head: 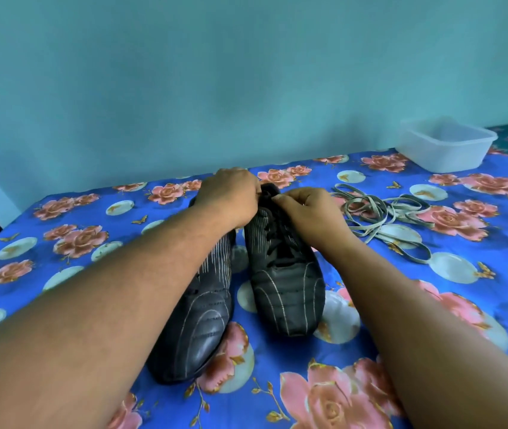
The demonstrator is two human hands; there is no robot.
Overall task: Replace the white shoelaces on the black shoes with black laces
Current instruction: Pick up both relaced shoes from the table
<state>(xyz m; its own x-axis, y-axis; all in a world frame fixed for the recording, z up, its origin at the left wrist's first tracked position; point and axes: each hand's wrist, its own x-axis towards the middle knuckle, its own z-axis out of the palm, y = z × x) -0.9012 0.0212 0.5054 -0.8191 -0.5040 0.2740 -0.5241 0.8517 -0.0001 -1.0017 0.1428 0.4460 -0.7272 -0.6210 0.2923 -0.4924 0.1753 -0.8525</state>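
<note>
On the floral bed sheet (pixel 432 305), the left shoe (pixel 203 305) lies under the forearm. The left hand (pixel 231 193) and right hand (pixel 308 209) both pinch the black lace (pixel 280 239) atop the right shoe (pixel 286 292); uneven pulling could slacken the knot. White laces (pixel 386 218) lie discarded, right.

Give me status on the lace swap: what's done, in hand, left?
Done: white laces lie loose in a heap on the bedsheet, right of the shoes. In hand: left hand and right hand pinch at the top of the right shoe, which shows black lacing. Left: finishing that top; the left shoe is mostly hidden by the forearm.
</note>
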